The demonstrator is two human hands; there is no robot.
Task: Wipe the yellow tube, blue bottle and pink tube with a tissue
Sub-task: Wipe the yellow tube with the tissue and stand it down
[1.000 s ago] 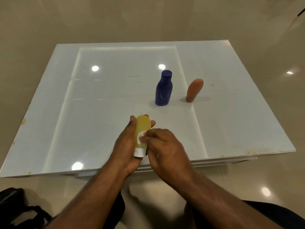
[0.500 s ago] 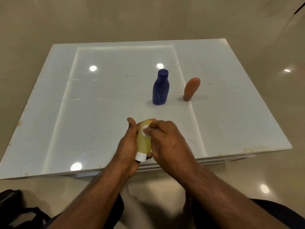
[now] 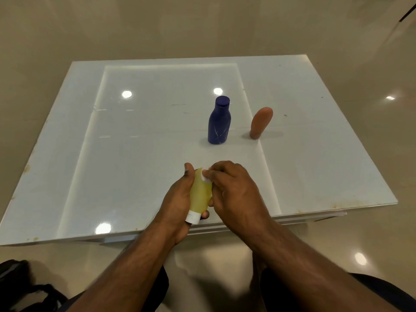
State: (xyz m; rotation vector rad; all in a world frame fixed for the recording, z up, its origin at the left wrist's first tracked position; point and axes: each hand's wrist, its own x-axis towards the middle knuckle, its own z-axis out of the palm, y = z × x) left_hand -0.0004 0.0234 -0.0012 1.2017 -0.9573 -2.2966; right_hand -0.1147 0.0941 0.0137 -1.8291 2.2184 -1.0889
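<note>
Above the near edge of a glossy white bench [image 3: 135, 176], the left hand [image 3: 177, 199] grips a soft yellow plastic tube [image 3: 200, 194], white cap toward the person, steadying it so the right hand [image 3: 234, 190] can press a small wad of white tissue [image 3: 205, 176] against its upper end. The tube looks smooth and translucent. A dark blue plastic bottle [image 3: 219, 122] and a pink tube [image 3: 261, 122] stand upright farther back, apparently awaiting their turn.

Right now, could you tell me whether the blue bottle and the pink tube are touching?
Apart. The head view shows bare white table between the blue bottle and the pink tube.
</note>
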